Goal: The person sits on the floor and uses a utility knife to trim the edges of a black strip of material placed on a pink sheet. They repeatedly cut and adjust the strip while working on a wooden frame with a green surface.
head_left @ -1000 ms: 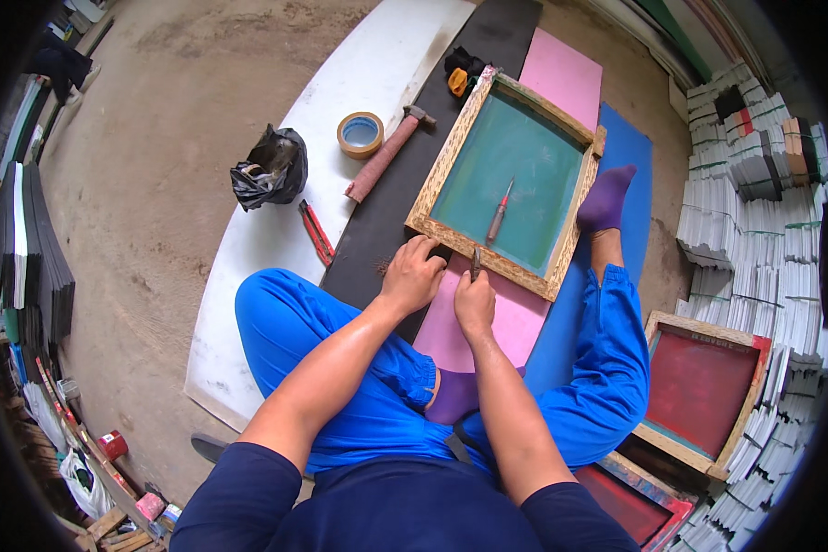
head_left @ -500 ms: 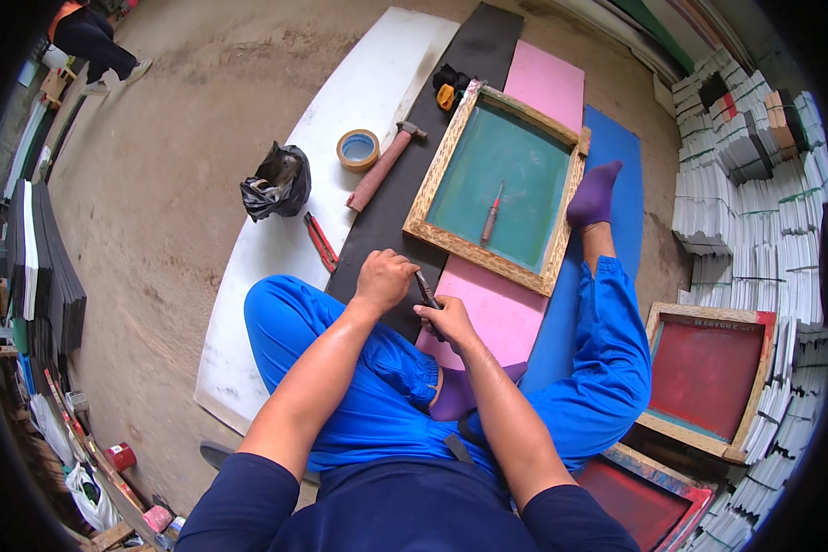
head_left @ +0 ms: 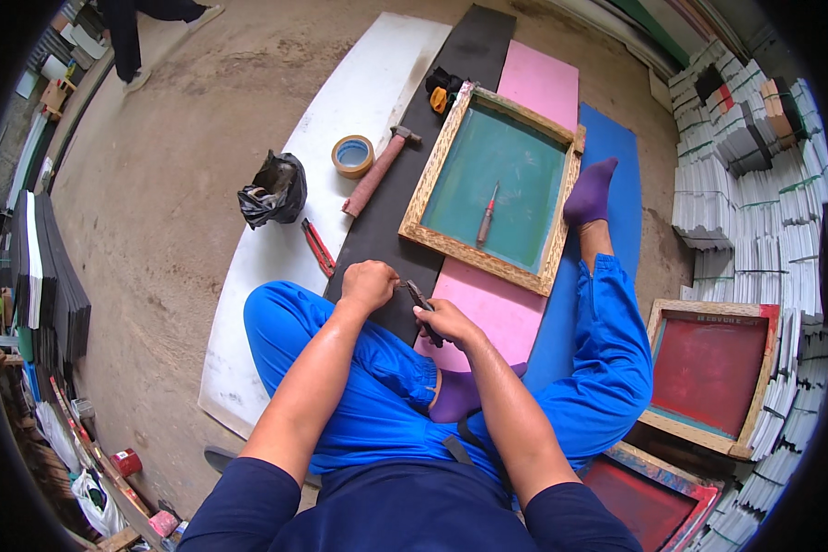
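My right hand (head_left: 449,322) is closed around a pair of dark pliers (head_left: 420,298), whose jaws point up and to the left. Just left of the jaws, the fingers of my left hand (head_left: 370,285) are pinched together; anything between them is too small to make out. Beyond my hands lies a wooden-framed screen (head_left: 412,225) with green mesh, and a screwdriver (head_left: 486,221) rests on the mesh. A red utility knife (head_left: 318,248) lies beyond my left knee. Further off are a hammer (head_left: 373,179) with a wrapped handle and a roll of brown tape (head_left: 352,157).
A black plastic bag (head_left: 273,189) stands on the white sheet (head_left: 248,331). A black and yellow item (head_left: 442,90) sits by the frame's far corner. Red-meshed frames (head_left: 708,373) and stacked white bundles (head_left: 708,198) line the right. A person (head_left: 124,41) is at far left.
My left hand has drawn slightly left and down, away from the pliers' jaws. The pliers stay in my right hand. The person at far left has moved rightward.
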`<state>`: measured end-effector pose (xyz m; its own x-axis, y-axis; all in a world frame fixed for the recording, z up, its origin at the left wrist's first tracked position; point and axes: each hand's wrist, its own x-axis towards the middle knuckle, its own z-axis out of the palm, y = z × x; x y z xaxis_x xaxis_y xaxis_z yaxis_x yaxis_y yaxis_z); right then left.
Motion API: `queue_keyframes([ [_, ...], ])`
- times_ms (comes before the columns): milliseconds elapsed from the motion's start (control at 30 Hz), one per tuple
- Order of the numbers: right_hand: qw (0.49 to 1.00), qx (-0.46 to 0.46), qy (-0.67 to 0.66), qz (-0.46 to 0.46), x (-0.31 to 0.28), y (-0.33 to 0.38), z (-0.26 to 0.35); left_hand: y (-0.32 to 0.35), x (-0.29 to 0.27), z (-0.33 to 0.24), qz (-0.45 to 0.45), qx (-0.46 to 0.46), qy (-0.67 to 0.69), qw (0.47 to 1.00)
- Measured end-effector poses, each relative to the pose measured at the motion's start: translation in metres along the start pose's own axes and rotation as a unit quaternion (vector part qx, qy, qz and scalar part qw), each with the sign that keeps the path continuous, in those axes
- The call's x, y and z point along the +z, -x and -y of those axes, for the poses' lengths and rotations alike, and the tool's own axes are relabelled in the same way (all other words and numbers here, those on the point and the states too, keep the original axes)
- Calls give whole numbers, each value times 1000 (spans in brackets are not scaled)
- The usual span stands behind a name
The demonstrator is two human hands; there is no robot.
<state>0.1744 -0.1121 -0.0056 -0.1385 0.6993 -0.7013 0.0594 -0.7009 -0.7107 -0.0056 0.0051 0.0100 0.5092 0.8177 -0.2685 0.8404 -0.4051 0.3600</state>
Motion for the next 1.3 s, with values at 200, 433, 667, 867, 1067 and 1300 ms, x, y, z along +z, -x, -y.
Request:
queue_keyframes([
  [200, 1000, 13, 6, 8, 5, 0, 12, 6, -10, -2, -27, 48, 108, 993],
  [433, 998, 26, 45, 36, 5, -16, 19, 3, -20, 4, 36, 4, 44, 998],
  [667, 993, 70, 72, 66, 1, -16, 31, 5, -24, 9, 38, -58, 9, 998],
  [867, 996, 84, 22, -3, -23, 6, 32, 6, -33, -9, 11, -78, -14, 997],
  [1067, 989, 80, 43, -115, -72, 18, 26, -2, -2, -28, -153, 127, 18, 980],
  [1300, 986, 61, 31, -151, -89, 19, 32, -5, 16, -36, -142, 167, -14, 976],
])
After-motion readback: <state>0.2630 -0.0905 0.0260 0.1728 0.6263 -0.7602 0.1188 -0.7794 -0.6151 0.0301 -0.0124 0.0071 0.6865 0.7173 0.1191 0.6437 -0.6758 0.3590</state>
